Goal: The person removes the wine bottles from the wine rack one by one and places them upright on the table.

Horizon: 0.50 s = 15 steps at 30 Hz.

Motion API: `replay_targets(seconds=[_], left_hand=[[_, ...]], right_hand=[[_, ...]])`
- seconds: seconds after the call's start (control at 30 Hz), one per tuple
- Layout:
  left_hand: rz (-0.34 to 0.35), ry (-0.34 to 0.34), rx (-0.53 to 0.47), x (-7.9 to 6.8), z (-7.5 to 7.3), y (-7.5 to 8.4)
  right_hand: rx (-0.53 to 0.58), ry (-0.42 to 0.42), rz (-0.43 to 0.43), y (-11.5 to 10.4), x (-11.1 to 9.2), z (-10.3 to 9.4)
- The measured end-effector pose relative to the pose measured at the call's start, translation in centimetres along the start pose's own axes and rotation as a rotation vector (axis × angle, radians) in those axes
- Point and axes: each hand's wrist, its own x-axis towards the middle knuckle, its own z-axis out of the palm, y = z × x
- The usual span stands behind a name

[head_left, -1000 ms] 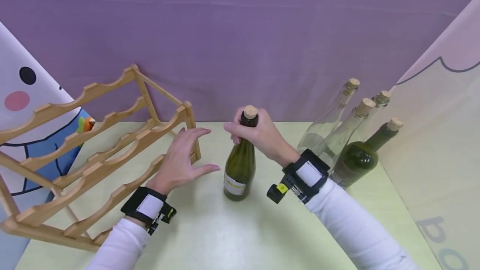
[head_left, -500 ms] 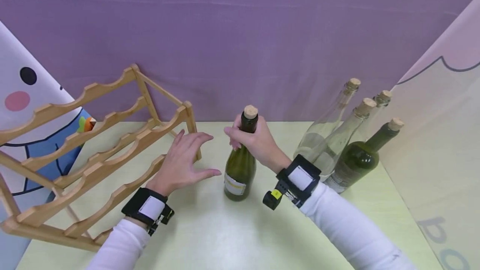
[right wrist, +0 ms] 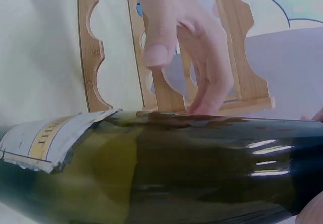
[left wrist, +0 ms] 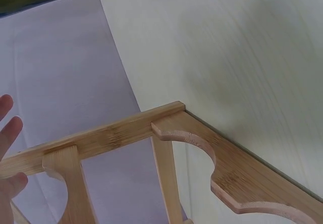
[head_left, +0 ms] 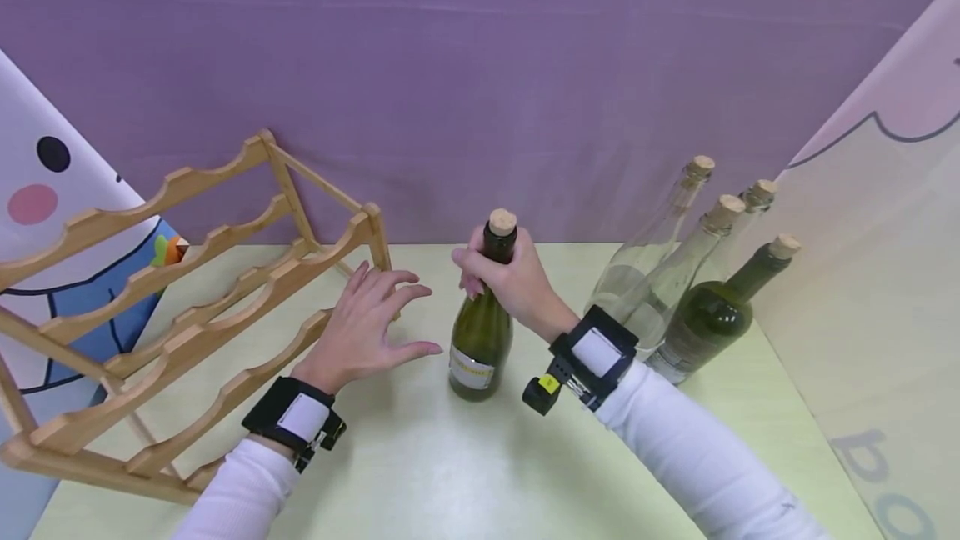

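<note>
A corked green wine bottle with a white label stands upright at mid-table in the head view. My right hand grips its neck just under the cork. Left of the bottle my left hand is held with fingers spread and thumb apart, touching nothing that I can make out. That hand is in front of the right end of a wooden wine rack. Across the right wrist view stretches the bottle's body, the left hand beyond it. In the left wrist view the rack's end rail shows close up.
Several corked bottles stand grouped at the right: clear glass ones and a dark green one. A purple backdrop rises behind the pale table. Printed cloth panels border both sides.
My right wrist has shifted slightly left and down, its hand still on the bottle's neck. The left hand's fingers have bent a little. The bottle stays in place.
</note>
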Motion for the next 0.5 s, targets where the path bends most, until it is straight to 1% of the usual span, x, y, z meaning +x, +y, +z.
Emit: replay_targets(seconds=[0.23,0.5], left_hand=[[0.004,-0.001,0.013,-0.2,0.2,-0.2],[-0.005,-0.023,0.003,-0.4,0.3,-0.1]], right_hand=[[-0.001,0.039,-0.011,0.1,0.3,-1.3],[0.005,0.094,-0.012,0.2,0.3,-3.0]])
